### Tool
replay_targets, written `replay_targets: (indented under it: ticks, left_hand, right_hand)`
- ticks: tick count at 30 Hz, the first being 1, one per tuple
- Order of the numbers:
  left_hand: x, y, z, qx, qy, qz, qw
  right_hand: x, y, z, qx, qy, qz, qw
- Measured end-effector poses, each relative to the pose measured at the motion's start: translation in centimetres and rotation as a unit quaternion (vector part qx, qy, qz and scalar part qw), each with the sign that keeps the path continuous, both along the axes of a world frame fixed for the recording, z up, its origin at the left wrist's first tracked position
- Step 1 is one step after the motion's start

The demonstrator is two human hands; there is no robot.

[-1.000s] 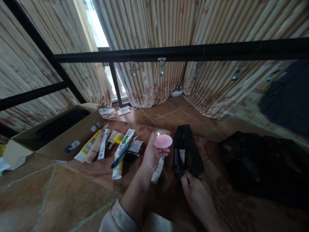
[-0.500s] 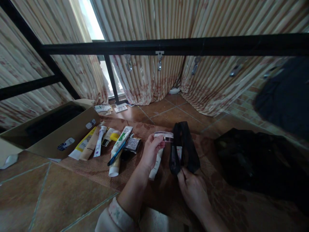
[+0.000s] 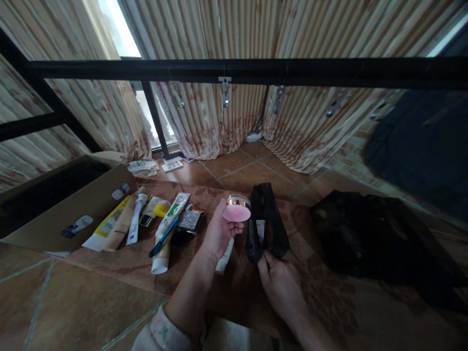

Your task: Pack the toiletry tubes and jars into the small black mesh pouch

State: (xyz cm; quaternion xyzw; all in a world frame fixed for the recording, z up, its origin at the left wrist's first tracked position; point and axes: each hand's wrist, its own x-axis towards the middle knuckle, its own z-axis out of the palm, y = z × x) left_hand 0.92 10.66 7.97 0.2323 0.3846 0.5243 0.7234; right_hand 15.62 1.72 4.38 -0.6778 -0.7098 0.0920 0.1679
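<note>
Between the fingers of my left hand point(image 3: 219, 229) is a round, clear-lidded cosmetic jar point(image 3: 237, 208), tilted so its pink face shows. My right hand point(image 3: 281, 282) is closed on the near edge of a black mesh pouch point(image 3: 270, 224), whose top gapes. A pale tube shows inside the pouch. Under my left hand a white tube point(image 3: 224, 256) lies on the brown mat point(image 3: 135, 263). To the left lie a toothpaste tube point(image 3: 175, 212), a blue toothbrush point(image 3: 164, 239), a glittery compact point(image 3: 190, 219) and a yellow-and-white tube point(image 3: 107, 224).
A cardboard box point(image 3: 73, 214) with dark contents stands at the left. A black bag point(image 3: 358, 239) lies at the right. Behind the mat a black metal bar point(image 3: 204, 70) crosses in front of striped curtains point(image 3: 248, 112). Papers point(image 3: 144, 167) lie on the tiled floor.
My left hand has turned the jar from edge-on so that its pink face shows. The camera view has shifted slightly to the right. My right hand keeps its grip on the pouch.
</note>
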Motion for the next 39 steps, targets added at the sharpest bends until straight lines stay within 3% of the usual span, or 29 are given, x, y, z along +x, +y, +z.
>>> replay_targets:
  ticks: [5, 11, 21, 39]
  left_hand:
    - [0.25, 0.00, -0.20, -0.001, 0.025, 0.008, 1.000]
    - [0.42, -0.13, -0.55, 0.007, 0.078, 0.074, 0.994]
    - [0.11, 0.04, -0.54, 0.053, 0.100, 0.064, 0.992]
    - [0.12, -0.11, -0.52, 0.053, 0.081, 0.081, 0.992]
  right_hand:
    - [0.00, -0.09, -0.01, 0.000, -0.001, -0.003, 1.000]
    - [0.00, -0.03, 0.04, -0.005, 0.002, 0.003, 1.000]
    - [-0.10, -0.05, 0.19, -0.009, 0.001, -0.003, 1.000]
    - [0.00, 0.03, 0.17, -0.021, 0.013, 0.000, 1.000]
